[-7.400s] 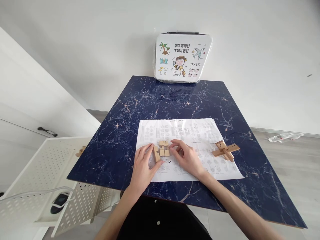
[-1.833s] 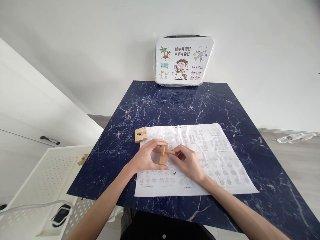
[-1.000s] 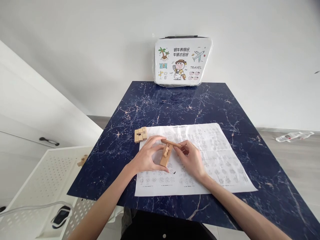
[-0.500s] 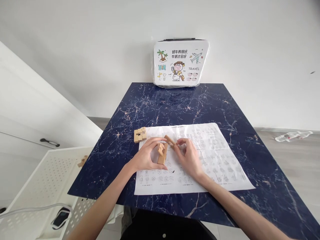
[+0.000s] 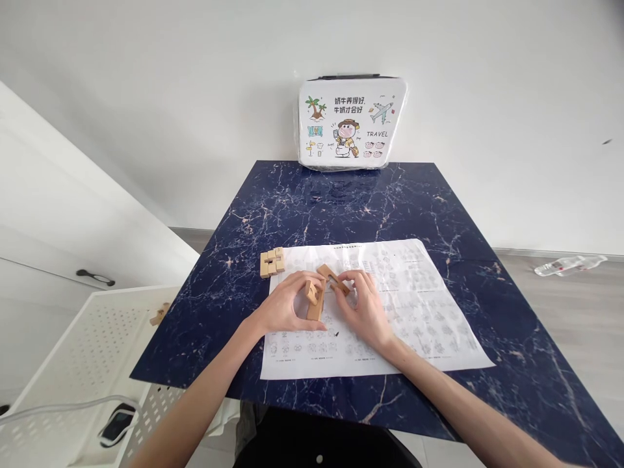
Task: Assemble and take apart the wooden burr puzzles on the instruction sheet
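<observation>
Between the thumb and fingers of my left hand (image 5: 287, 304) are joined wooden puzzle pieces (image 5: 316, 309), one long bar with a smaller notched piece against it. My right hand (image 5: 365, 309) pinches the right end of a notched wooden puzzle bar (image 5: 325, 269), which slants down to the right. The bar's upper left end lies close to the fingertips of my left hand; whether it touches the other pieces I cannot tell. Under both hands lies a white instruction sheet (image 5: 414, 325) printed with small diagrams.
A wooden block assembly (image 5: 266, 265) rests by the sheet's upper left corner on the blue marbled table (image 5: 341, 221). At the back stands a white cartoon case (image 5: 322, 146) against the wall. Left of the table is a white perforated cart (image 5: 107, 312) with a cable and a phone.
My right hand has turned the notched bar so its slot shows more, with the fingers now at its right end. The left hand keeps its hold, and the smaller piece there sits slightly differently.
</observation>
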### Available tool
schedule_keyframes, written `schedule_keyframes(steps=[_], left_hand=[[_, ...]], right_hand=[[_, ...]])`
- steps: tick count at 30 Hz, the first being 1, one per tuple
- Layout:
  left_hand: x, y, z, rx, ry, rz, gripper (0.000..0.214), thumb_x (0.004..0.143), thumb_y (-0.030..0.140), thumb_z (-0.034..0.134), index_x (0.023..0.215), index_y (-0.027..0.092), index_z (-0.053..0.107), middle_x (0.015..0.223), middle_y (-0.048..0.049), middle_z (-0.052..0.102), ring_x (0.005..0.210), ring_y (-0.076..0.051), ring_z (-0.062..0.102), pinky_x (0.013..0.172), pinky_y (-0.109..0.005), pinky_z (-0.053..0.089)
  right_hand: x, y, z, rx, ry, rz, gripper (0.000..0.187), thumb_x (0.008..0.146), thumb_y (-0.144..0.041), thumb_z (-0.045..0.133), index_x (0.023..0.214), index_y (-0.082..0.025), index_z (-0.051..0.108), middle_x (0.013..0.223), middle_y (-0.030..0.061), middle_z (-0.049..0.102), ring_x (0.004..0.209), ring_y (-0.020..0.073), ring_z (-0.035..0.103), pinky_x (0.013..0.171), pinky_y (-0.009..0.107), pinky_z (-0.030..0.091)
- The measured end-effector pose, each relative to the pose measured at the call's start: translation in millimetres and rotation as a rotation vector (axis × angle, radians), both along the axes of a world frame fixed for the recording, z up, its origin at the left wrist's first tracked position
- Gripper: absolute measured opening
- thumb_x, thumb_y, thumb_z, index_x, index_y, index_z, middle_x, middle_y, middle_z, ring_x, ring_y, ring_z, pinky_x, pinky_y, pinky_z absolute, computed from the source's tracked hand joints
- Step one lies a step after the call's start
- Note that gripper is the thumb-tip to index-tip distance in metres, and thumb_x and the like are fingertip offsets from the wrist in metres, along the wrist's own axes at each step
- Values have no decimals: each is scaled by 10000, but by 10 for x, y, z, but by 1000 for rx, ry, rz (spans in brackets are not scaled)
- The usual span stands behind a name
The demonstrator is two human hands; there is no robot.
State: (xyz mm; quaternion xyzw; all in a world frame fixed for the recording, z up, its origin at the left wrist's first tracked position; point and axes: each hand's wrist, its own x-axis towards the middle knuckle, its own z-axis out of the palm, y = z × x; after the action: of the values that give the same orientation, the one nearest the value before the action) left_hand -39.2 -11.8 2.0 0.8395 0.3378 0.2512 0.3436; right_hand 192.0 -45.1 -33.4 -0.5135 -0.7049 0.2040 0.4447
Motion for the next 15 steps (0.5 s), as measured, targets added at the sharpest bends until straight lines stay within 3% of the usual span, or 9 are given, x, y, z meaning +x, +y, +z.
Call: schedule_keyframes(steps=[15], left_hand=[[119,-16,-31,84,73,-13,670,694,584,967,1214,291,663,1374,-89,644,1289,-363,610,1104,-550,499]], right_hand=[[-21,-1,-3,-1,8,32,97,1023,-208,557,1097,-268,578,1072,95,669,983,299,616,845,476,568]])
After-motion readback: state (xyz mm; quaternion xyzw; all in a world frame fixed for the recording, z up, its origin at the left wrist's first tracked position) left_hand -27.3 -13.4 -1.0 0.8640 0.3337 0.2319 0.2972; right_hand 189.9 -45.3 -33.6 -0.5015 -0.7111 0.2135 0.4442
